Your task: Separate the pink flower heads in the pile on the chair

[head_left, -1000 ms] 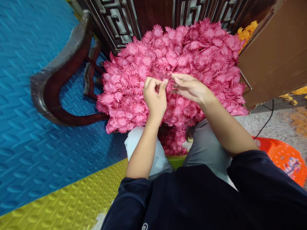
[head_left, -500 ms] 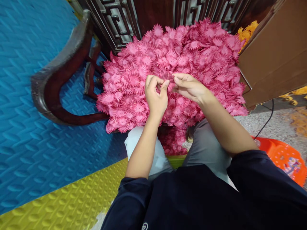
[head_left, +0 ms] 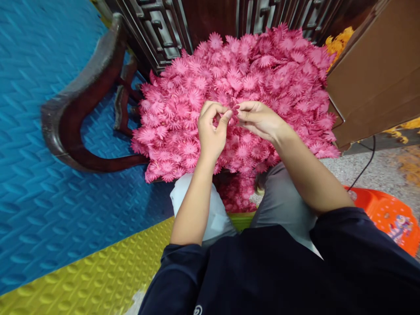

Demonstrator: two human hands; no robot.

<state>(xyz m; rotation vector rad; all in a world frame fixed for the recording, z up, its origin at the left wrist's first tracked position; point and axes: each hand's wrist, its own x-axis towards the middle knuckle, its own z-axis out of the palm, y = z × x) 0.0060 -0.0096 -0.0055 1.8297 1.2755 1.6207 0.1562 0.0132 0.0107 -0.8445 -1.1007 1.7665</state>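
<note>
Blue matting [head_left: 33, 183] and a yellow strip [head_left: 98, 262] spread left of the pink flower pile [head_left: 183, 109], with dark wooden panelling [head_left: 210, 19] behind it and a cardboard box [head_left: 370, 78] to its right. Over the middle of the pile, the left hand [head_left: 212, 127] pinches a small dark-pink flower piece [head_left: 234, 110] between thumb and bent forefinger; the right hand [head_left: 260, 120] has thumb and forefinger closed on the piece's opposite edge, its other fingers loosely extended. Handling this single piece seems to be the step in hand; its finer detail is too small to tell. The next move, I judge, calls for a light, steady fingertip grip, since the petals look thin. No writing can be read: right of the pile, an orange plastic item [head_left: 359, 199] bears a cartoon figure [head_left: 399, 226], and the navy shirt [head_left: 269, 271] on the pile's near side shows a cut-off white mark [head_left: 197, 310].
</note>
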